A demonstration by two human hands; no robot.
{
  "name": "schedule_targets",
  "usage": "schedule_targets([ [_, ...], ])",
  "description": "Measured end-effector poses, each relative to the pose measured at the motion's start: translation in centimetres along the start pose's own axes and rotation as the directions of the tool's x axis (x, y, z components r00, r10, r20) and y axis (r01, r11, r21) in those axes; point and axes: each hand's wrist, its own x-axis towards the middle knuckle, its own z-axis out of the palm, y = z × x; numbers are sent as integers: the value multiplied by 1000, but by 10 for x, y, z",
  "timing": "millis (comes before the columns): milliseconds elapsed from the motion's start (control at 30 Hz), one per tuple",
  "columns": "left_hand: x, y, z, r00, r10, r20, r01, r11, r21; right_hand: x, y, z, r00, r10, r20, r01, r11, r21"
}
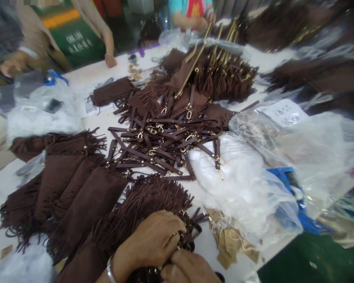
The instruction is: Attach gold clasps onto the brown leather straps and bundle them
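My left hand (153, 237), with a silver bangle at the wrist, is closed at the edge of a brown fringed bag (147, 200). Gold-coloured metal shows at its fingertips. Pressed close against it, my right hand (190, 267) is closed too, at the bottom edge of the view. A dark brown strap (195, 232) loops out beside both hands and seems to run into their grip; the exact point of hold is hidden by the fingers. Beyond the bag lies a tangled heap of brown straps (162, 145) with gold clasps.
Brown fringed bags (88, 212) overlap at the left, and more (224, 74) are piled at the back. Clear plastic bags (242, 184) and cardboard tags (231, 243) lie at the right. A person in a green apron (73, 39) and another person (191, 17) stand across the table.
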Motion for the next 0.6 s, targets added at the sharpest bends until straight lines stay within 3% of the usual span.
schedule_targets([
  [100, 1, 5, 5, 990, -120, -80, 127, 988, 83, -2, 2, -6, 996, -48, 72, 51, 998, -28],
  [167, 2, 5, 7, 982, -172, -82, 181, 976, 121, -4, 4, -19, 993, -55, 101, 51, 998, 47],
  [267, 3, 2, 4, 987, -162, -16, 163, 981, 109, -6, 12, -42, 998, 51, -25, -45, 980, 195],
  [367, 4, -3, -2, 994, -108, -4, 109, 992, 67, -3, 23, -52, 974, 177, -142, -154, 975, 159],
  [467, 3, -4, -5, 996, -84, -11, 84, 996, 11, 1, 28, -51, 968, 184, -172, -168, 980, 105],
  [533, 3, -5, -5, 998, -68, -8, 68, 997, -26, 2, 27, -50, 967, 209, -149, -189, 972, 137],
  [600, 2, -5, -4, 997, -74, -3, 74, 997, -28, 2, 26, -50, 948, 317, -2, -302, 906, 296],
])
